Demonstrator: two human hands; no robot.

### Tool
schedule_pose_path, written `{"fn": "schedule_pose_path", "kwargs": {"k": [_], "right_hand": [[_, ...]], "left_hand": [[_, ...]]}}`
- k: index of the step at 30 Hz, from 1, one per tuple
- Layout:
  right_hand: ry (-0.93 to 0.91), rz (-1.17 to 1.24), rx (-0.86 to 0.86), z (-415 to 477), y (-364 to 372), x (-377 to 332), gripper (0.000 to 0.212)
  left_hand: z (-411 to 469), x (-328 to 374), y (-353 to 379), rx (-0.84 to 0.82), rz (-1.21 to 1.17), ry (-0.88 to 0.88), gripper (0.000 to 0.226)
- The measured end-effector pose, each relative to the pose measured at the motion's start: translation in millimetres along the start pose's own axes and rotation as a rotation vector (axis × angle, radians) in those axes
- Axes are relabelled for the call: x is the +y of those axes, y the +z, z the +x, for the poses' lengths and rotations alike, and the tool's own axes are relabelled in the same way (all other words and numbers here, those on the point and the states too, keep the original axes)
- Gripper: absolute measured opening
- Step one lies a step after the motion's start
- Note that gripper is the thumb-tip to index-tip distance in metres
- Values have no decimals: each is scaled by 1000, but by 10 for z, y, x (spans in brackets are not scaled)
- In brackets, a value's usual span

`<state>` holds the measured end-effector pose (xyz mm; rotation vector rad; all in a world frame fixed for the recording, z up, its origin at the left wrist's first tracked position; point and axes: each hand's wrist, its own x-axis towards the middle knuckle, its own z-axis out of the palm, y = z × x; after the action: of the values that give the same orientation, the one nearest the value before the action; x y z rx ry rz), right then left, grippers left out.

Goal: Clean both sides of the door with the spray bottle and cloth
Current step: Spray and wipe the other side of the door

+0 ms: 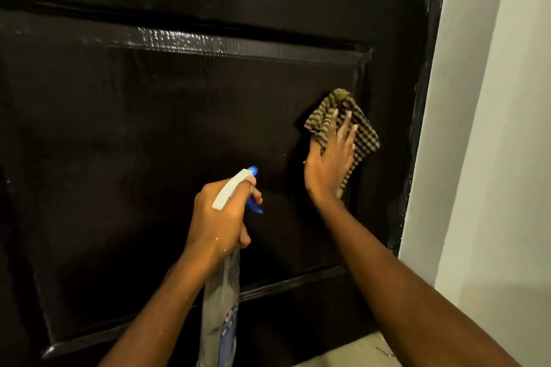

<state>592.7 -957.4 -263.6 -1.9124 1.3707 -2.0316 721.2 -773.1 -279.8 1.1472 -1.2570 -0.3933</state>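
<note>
A glossy black panelled door (167,128) fills most of the view. My left hand (219,217) grips the neck of a spray bottle (222,307) with a white head and blue nozzle and trigger, nozzle pointing at the lower panel. My right hand (329,161) presses a brown and cream checked cloth (362,134) flat against the right side of the same panel, fingers straight and spread over it. Wet shine shows on the panel's top moulding.
A white wall (492,128) stands just right of the door's black edge (417,128). A strip of pale floor (357,351) shows below the door at the bottom.
</note>
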Motion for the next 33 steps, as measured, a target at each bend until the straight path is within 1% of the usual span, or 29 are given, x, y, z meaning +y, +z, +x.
{"fn": "schedule_pose_path", "kwargs": {"k": [2, 4, 6, 7, 8, 9, 10, 11, 12, 14, 15, 16, 17, 18, 20, 23, 24, 25, 26, 27, 28, 29, 30, 31, 32, 33], "right_hand": [[-193, -115, -76, -29, 44, -94, 71], [-463, -196, -179, -222, 91, -70, 74], [-735, -306, -274, -397, 84, 119, 75], [-850, -362, -297, -414, 48, 236, 75], [-924, -406, -300, -371, -12, 349, 75], [-934, -436, -280, -299, -73, 445, 75], [-874, -447, -244, -209, -122, 510, 75], [-750, -433, -203, -98, -153, 520, 76], [-584, -390, -161, 17, -161, 464, 75], [-278, -287, -67, 197, -92, 148, 73], [-184, -254, -30, 239, -28, -56, 73], [-145, -239, -14, 235, 32, -259, 73], [-173, -245, -18, 178, 86, -426, 73], [-259, -262, -37, 80, 135, -528, 73], [-501, -291, -116, -188, 235, -535, 74], [-794, -288, -285, -601, 270, -121, 68], [-863, -287, -341, -698, 221, 64, 66], [-892, -270, -398, -757, 161, 255, 67], [-857, -230, -431, -781, 86, 395, 69], [-747, -179, -432, -774, 44, 548, 71], [-575, -121, -403, -777, 7, 632, 72], [-313, -6, -372, -768, -28, 661, 71], [13, 235, -336, -746, -93, 641, 70], [332, 570, -285, -735, -203, 556, 68], [575, 858, -229, -729, -333, 482, 62], [749, 1055, -193, -746, -474, 423, 52]], "left_hand": [[66, 83, -71, 30, 8, 21, 39], [125, 140, -134, 58, 3, 31, 41], [168, 177, -177, 66, 24, 26, 42], [181, 193, -200, 68, 29, 24, 41], [191, 207, -221, 71, 25, 26, 40], [197, 220, -241, 76, 22, 30, 39], [202, 235, -263, 80, 21, 31, 38], [204, 254, -287, 85, 20, 29, 38], [206, 268, -312, 90, 15, 28, 38], [213, 284, -360, 99, 10, 31, 39], [216, 283, -385, 105, 9, 32, 39], [221, 282, -409, 113, 6, 30, 40], [222, 277, -434, 120, 5, 28, 40], [225, 272, -456, 124, 5, 29, 40], [221, 263, -495, 128, 2, 32, 40], [169, 276, -502, 141, 8, 16, 42], [140, 289, -498, 148, 6, 14, 42], [110, 300, -496, 152, 7, 16, 41], [78, 314, -494, 154, 13, 19, 40], [38, 327, -497, 157, 22, 22, 40], [-10, 340, -502, 160, 28, 26, 39], [-64, 355, -510, 165, 29, 31, 39], [-125, 376, -510, 168, 27, 32, 39], [-196, 401, -508, 168, 28, 33, 39], [-272, 429, -500, 168, 34, 35, 39], [-356, 462, -487, 167, 41, 40, 39]]}}
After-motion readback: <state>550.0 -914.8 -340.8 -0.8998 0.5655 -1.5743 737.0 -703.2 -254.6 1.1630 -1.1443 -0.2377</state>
